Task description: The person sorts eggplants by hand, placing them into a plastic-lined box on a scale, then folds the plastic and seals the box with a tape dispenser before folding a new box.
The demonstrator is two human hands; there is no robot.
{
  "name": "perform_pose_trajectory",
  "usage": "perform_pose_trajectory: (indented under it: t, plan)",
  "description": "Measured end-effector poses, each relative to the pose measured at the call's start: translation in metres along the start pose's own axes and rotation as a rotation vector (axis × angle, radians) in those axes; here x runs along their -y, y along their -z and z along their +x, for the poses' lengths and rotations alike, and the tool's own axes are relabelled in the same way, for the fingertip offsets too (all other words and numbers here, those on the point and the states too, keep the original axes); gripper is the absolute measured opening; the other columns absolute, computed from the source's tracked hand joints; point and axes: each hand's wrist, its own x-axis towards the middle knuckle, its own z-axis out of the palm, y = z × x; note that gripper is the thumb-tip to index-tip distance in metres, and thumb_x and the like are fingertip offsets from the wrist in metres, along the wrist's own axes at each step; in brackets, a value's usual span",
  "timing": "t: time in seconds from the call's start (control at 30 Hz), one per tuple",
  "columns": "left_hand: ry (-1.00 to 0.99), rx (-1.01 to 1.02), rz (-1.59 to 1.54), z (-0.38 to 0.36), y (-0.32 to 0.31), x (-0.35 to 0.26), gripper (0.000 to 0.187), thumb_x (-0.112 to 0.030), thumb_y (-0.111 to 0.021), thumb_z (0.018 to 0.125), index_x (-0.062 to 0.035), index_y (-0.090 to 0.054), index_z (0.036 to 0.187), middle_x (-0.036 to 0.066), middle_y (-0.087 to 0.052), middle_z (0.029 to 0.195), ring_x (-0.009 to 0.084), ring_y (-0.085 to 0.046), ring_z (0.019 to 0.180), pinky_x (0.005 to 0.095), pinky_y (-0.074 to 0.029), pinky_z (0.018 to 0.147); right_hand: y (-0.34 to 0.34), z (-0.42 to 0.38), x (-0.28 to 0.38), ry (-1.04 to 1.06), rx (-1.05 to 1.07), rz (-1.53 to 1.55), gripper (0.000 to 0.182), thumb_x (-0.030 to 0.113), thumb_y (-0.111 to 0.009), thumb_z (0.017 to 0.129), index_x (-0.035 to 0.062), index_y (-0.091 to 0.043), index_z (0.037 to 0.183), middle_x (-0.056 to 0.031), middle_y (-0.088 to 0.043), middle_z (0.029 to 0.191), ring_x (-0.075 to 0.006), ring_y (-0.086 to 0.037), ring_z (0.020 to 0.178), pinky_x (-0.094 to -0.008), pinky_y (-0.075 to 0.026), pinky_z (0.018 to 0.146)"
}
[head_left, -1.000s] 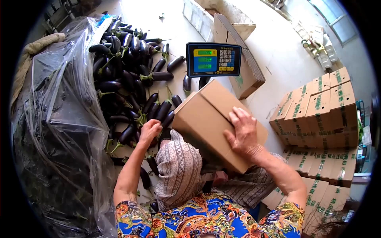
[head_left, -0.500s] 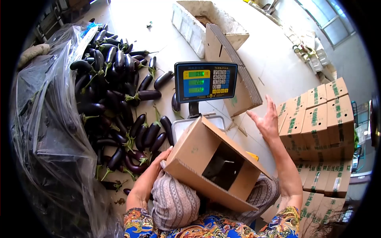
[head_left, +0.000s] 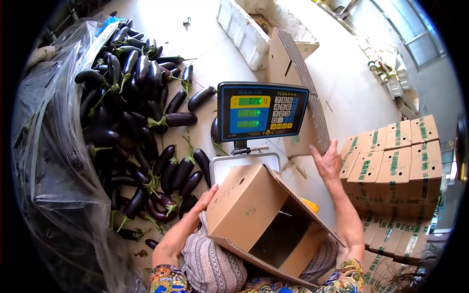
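An open cardboard box [head_left: 249,215] lies tilted across my lap, its opening facing right and towards me; its interior is dark. My left hand [head_left: 207,199] presses against the box's left side, with part of the fingers hidden behind it. My right hand [head_left: 328,163] is at the lower end of a standing stack of flattened cardboard [head_left: 312,93], thumb on one side of the edge and bent fingers on the other. Behind the box stands a digital scale with a lit display [head_left: 264,111]. Its metal pan [head_left: 229,166] is partly covered by the box.
A heap of eggplants [head_left: 141,112] spreads over the floor at left, beside a clear plastic sheet [head_left: 68,171]. A white foam crate [head_left: 244,34] stands at the back. Printed cardboard boxes [head_left: 391,166] are stacked at right. Something yellow [head_left: 309,206] shows behind the open box.
My right hand has gone from spread fingers to bent ones at the flattened cardboard's edge. The box has tilted slightly, showing more of its side. The scale's readings have dropped.
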Motion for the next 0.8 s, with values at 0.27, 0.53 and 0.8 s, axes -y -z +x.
perform_pose_trajectory:
  t: [0.27,0.53,0.8]
  plan:
    - [-0.086,-0.095,-0.072,0.009,-0.005,0.0,0.07,-0.062,-0.052,0.095,0.0033,-0.071,0.112,0.013,-0.071,0.108,0.0175,-0.067,0.093,0.0345,-0.052,0.084,0.001,-0.012,0.009,0.058,-0.049,-0.065,0.059,0.053,-0.069,0.087,0.0021,-0.042,0.101,-0.0205,-0.06,0.06,-0.039,-0.065,0.056,-0.0478,-0.054,0.055]
    - [-0.267,-0.224,-0.389,0.011,-0.014,-0.116,0.065,-0.052,-0.07,0.088,0.0094,-0.067,0.108,0.014,-0.071,0.097,0.0205,-0.069,0.081,0.0351,-0.057,0.072,-0.005,0.044,0.036,-0.006,-0.053,-0.119,0.072,0.068,-0.066,0.084,0.002,-0.042,0.099,-0.0244,-0.064,0.067,-0.0445,-0.068,0.069,-0.0526,-0.053,0.065]
    - [-0.435,-0.302,-0.522,0.119,0.029,-0.118,0.04,-0.041,-0.058,0.099,-0.0025,-0.069,0.106,0.009,-0.07,0.091,0.0141,-0.063,0.078,0.0297,-0.05,0.068,-0.019,0.064,0.002,0.037,0.029,-0.109,0.06,0.056,-0.062,0.088,0.0019,-0.046,0.109,-0.0224,-0.065,0.083,-0.0405,-0.066,0.08,-0.0492,-0.053,0.072]
